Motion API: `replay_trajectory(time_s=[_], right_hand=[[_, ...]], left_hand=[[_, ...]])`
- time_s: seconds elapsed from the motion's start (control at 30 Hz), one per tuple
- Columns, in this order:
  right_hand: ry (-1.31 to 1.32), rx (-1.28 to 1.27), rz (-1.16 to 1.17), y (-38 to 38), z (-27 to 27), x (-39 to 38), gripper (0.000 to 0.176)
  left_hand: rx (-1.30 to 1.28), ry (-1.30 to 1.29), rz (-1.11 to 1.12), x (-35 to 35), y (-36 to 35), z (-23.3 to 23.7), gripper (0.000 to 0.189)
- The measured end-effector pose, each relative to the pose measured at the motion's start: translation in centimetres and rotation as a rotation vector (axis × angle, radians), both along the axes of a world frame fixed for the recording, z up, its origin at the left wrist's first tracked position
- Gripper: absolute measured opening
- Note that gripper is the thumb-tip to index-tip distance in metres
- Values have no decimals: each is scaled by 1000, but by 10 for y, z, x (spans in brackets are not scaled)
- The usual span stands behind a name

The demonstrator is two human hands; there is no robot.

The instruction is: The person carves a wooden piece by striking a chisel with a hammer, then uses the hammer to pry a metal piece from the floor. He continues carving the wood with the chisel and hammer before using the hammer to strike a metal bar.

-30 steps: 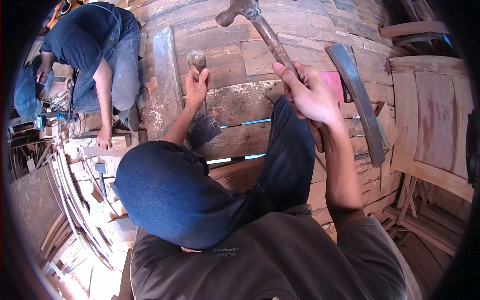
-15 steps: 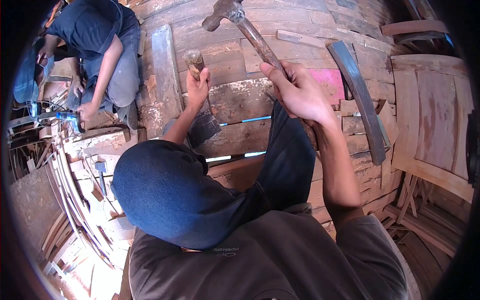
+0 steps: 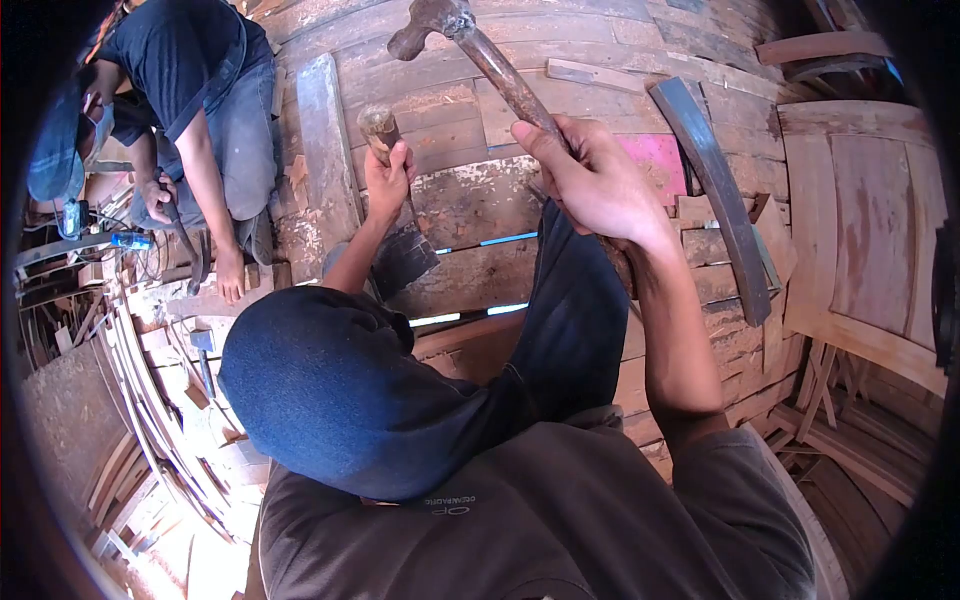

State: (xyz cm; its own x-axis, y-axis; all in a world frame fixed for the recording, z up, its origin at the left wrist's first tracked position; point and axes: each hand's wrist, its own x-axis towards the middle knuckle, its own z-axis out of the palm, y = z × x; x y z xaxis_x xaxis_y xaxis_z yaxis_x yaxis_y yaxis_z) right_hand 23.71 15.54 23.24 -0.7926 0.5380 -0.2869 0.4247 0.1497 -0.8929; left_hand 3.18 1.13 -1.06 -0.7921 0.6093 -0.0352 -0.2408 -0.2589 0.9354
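Observation:
My right hand [image 3: 610, 185] is wrapped round the shaft of a hammer [image 3: 508, 82], its metal head raised at the top of the view. Lower and to the left, my left hand [image 3: 388, 185] grips a chisel by its wooden handle [image 3: 378, 124], whose worn butt end sticks up above the fist. The thin blade runs down toward a dark flat piece [image 3: 405, 258] on the wood beside my leg; its tip is hard to make out. The hammer head is apart from the chisel.
A co-worker [image 3: 185, 60] kneels at upper left, a dark curved tool [image 3: 183, 235] in one hand. A dark curved board [image 3: 715, 200] and pink sheet [image 3: 652, 163] lie to the right. A wooden panel [image 3: 870, 215] stands far right. Wood strips and another hammer [image 3: 203, 345] lie left.
My hammer and chisel have shifted slightly left in view, both grips unchanged. The co-worker's hands have moved; one now holds the dark curved tool, the other rests low on the wood.

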Motion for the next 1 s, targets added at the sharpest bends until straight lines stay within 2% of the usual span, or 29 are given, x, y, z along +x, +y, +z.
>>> replay_trajectory(time_s=[0.17, 0.4, 0.53, 0.63, 0.67, 0.7, 0.77, 0.83, 0.9, 0.97, 1.0], right_hand=[[-13, -45, 40, -1, -1, 1, 37], [-10, 190, 76, -20, -2, 1, 43], [121, 266, 169, -29, -56, -7, 42], [-39, 194, 217, -17, -53, -10, 43], [-128, 189, 250, -10, -42, -14, 48], [-143, 163, 185, -7, -28, -16, 51], [-59, 173, 102, 6, 7, -22, 50], [158, 268, -70, 19, 43, -32, 49], [339, 226, -239, 23, 88, -41, 48], [655, 175, -386, 16, 112, -56, 44], [710, 444, -437, 26, 100, -58, 49]], left_hand=[[11, 45, -26, 1, -3, 2, 18], [-41, 94, -137, 8, -10, -9, 17], [-50, 115, -120, 8, -12, -12, 14], [-75, 179, -82, 7, -14, -19, 15], [-64, 128, -144, 9, -17, -17, 17], [-72, 113, -155, 8, -19, -15, 17], [-79, 73, -190, 9, -18, -13, 18], [-50, 67, -182, 9, -14, -11, 17], [-48, 80, -199, 7, -18, -22, 15], [-111, 34, -171, 12, -24, -16, 13], [-128, 24, -166, 12, -17, -10, 13]])
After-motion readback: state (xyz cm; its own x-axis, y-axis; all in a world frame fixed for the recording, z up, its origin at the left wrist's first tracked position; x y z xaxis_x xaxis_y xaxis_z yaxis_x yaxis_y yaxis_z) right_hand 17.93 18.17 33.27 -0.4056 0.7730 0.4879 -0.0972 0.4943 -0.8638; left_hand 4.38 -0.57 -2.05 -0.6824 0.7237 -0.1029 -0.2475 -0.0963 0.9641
